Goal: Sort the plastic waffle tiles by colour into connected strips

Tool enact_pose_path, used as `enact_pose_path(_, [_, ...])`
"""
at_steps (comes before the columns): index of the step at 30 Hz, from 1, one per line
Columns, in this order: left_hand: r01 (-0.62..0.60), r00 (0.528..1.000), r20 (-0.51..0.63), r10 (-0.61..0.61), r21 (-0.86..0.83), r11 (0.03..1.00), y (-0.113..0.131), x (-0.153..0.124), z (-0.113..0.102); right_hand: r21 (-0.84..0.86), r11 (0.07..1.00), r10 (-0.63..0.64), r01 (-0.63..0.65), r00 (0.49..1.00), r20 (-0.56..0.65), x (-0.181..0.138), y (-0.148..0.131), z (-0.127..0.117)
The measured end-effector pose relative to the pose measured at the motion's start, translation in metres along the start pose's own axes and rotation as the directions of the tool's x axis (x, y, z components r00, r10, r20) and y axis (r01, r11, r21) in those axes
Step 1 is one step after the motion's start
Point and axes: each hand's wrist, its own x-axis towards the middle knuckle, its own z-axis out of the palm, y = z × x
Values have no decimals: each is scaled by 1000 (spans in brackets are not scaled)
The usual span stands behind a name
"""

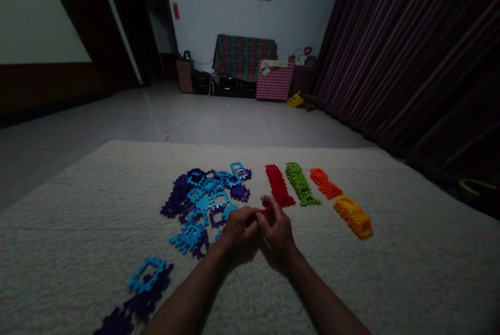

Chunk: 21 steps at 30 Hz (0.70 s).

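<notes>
My left hand and my right hand meet above the mat, both with fingers closed on a small red interlocking piece. Most of that piece is hidden by the fingers. Just beyond my right hand lies a row of red interlocking pieces. To its right are a green row, a shorter orange row and a yellow-orange row. Beside my left hand spreads a loose heap of light blue pieces and dark purple pieces.
A pale textured mat lies under everything. Nearer on the left are another light blue frame piece and purple pieces. Across the tiled floor stands a cloth-covered item. Dark curtains hang on the right.
</notes>
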Motion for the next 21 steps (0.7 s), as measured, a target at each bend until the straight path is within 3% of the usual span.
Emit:
enact_pose_path(5, [-16, 999, -51, 17, 28, 999, -2, -1, 1, -170, 985, -69, 41, 985, -157, 10, 15, -17])
enact_pose_path(9, [-15, 997, -71, 18, 43, 999, -3, -1, 2, -332, 943, -60, -24, 969, -240, 14, 32, -32])
enact_pose_path(21, [-24, 999, -42, 26, 47, 999, -5, -1, 1, -522, 853, -86, 12, 989, -117, 14, 52, -28])
